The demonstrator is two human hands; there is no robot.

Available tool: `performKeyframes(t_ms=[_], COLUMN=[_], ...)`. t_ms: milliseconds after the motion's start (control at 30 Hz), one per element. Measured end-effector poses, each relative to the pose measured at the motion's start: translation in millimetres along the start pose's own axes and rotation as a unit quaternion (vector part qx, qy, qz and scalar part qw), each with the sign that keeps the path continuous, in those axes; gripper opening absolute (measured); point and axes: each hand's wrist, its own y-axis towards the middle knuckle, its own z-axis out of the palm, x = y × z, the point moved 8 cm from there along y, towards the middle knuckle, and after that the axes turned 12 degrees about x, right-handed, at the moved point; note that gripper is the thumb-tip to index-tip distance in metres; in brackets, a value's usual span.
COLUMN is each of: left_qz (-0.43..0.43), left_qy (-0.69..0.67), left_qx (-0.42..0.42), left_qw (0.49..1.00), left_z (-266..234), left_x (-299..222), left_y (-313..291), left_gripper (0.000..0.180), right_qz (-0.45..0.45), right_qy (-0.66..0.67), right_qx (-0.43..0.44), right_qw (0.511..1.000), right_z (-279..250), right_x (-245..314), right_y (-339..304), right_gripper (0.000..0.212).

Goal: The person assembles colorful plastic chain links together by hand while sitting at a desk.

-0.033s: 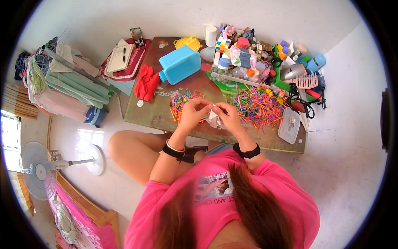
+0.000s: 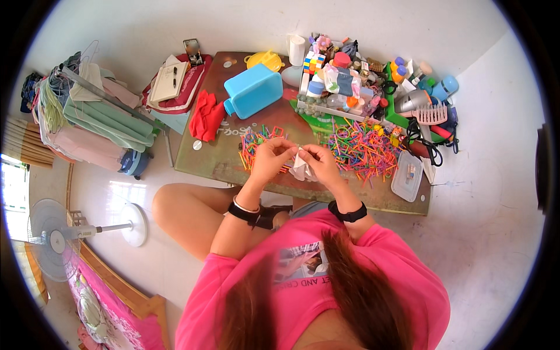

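Over the near edge of the table, my left hand (image 2: pixel 273 158) and my right hand (image 2: pixel 322 163) meet at the fingertips. A crumpled white tissue or cloth (image 2: pixel 300 169) hangs from the closed fingers of my right hand. The fingers of my left hand are pinched right beside it; whatever they hold is too small to make out. Heaped behind and to the right of my hands are many small colourful plastic sticks (image 2: pixel 364 149). A smaller pile of the same sticks (image 2: pixel 249 146) lies by my left hand, partly hidden by it.
A light blue plastic container (image 2: pixel 254 92) lies on the table (image 2: pixel 192 156) beside a red cloth (image 2: pixel 206 116). At the back right stands a crowded white box (image 2: pixel 326 111) of bottles and trinkets. A clear plastic lid (image 2: pixel 407 178) and a pink hairbrush (image 2: pixel 430 115) are at the right.
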Motion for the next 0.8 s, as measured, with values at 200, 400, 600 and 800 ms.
performKeyframes(t_ms=[200,400,600,800], left_qz=[-0.042,-0.03,-0.048,-0.054], left_qy=[0.033,-0.093,-0.064,0.194], left_qx=[-0.104,-0.094,-0.032,-0.115], left_qw=[0.993,0.991,0.996,0.973], left_z=[-12.7,-28.5,1.4,-34.0], left_x=[5.2,20.6,63.2,47.3], left_y=[-3.8,3.7,10.1,11.0], left_gripper=[0.016,0.015,0.019,0.02], right_qz=[0.059,0.095,0.062,0.066], right_qy=[0.01,-0.025,-0.086,-0.226], right_qx=[0.044,0.008,0.001,-0.091], right_qw=[0.997,0.995,0.994,0.968], right_z=[-2.5,-12.8,-13.5,-75.6], right_x=[-11.5,-30.5,-34.0,-24.0], right_y=[-6.0,-9.6,-5.2,-20.1], right_gripper=[0.022,0.023,0.025,0.026])
